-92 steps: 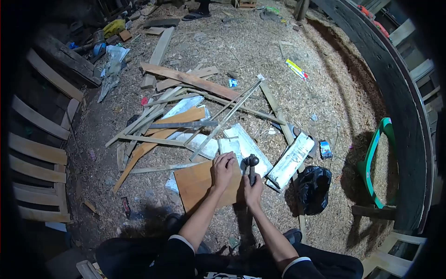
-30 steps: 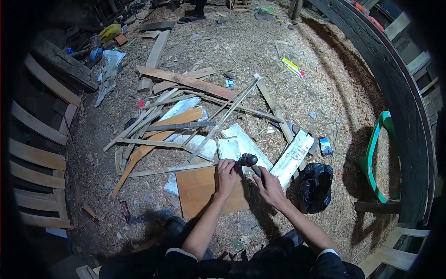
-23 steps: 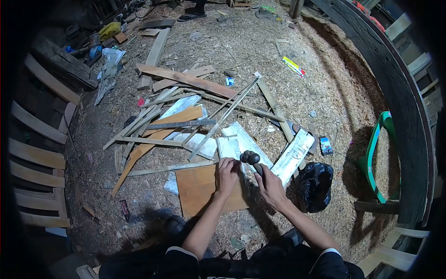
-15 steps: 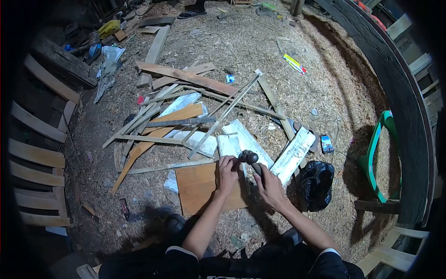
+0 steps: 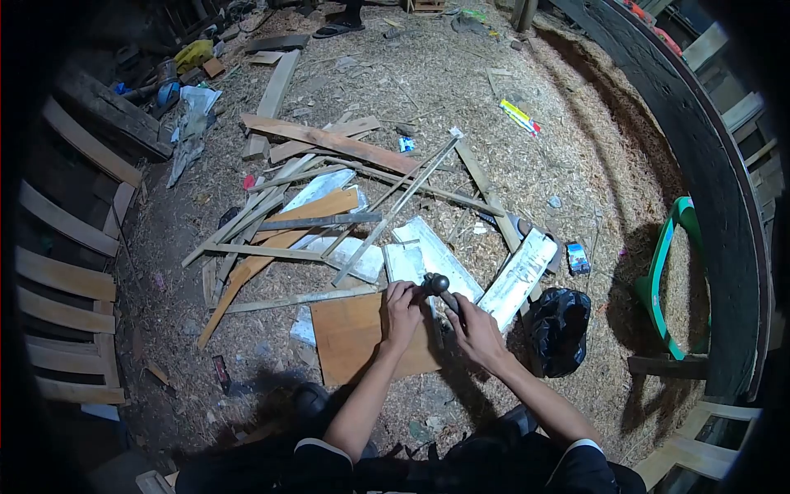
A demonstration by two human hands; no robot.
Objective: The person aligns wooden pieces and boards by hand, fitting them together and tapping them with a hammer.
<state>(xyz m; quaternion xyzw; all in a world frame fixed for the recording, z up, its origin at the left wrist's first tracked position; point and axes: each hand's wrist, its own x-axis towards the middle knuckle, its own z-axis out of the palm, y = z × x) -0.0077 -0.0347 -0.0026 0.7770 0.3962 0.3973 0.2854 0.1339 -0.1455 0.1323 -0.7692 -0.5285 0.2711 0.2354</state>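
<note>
My right hand (image 5: pixel 477 331) is wrapped round the handle of a dark hammer (image 5: pixel 437 285), whose rounded head is just right of my left fingertips. My left hand (image 5: pixel 401 314) has its fingers bent together at the top edge of a square brown board (image 5: pixel 350 337); what they pinch is too small to make out. Beyond the hands lie white-coated boards (image 5: pixel 407 263), and another white-coated piece (image 5: pixel 518 280) slants at the right.
Crossed wooden strips and planks (image 5: pixel 337 144) lie ahead. A black plastic bag (image 5: pixel 561 333) and a green frame (image 5: pixel 656 276) are at right. Slatted wood (image 5: pixel 66 309) lines the left side, a dark beam (image 5: pixel 699 140) the right. A person's sandalled foot (image 5: pixel 339 30) is at the top.
Since the oldest frame, my right hand has shifted right with the hammer, whose handle now slants. In the latest frames the hammer head moves slightly while my left hand keeps nearly the same place.
</note>
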